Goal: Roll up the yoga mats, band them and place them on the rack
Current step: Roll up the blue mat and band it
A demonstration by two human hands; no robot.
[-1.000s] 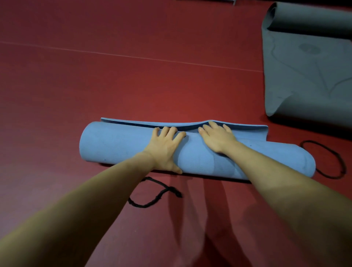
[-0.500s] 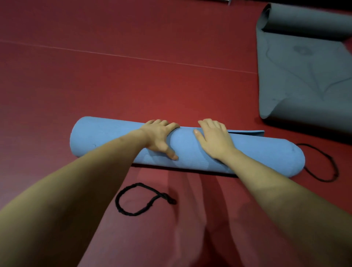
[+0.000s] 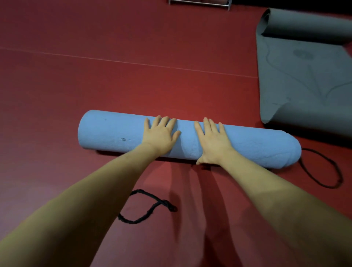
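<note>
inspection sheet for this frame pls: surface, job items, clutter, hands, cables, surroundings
Surface: red floor, pale seam line across it.
Job's things: blue mat fully rolled, unbanded; grey mat mostly flat, far end curled; black band loose near the arms; second black band by the roll's right end.
Clutter: nothing seen.
Hands: left hand and right hand flat on the roll, fingers spread.
Cables: nothing seen.
Surroundings: metal rack base at top edge.

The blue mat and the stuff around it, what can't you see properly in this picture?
Head view:
- Blue mat: its loose end, hidden under the roll.
- Grey mat: cut off by the right edge.
- Rack: only its base shows at the top edge.
- Near black band: partly behind the left forearm.
</note>
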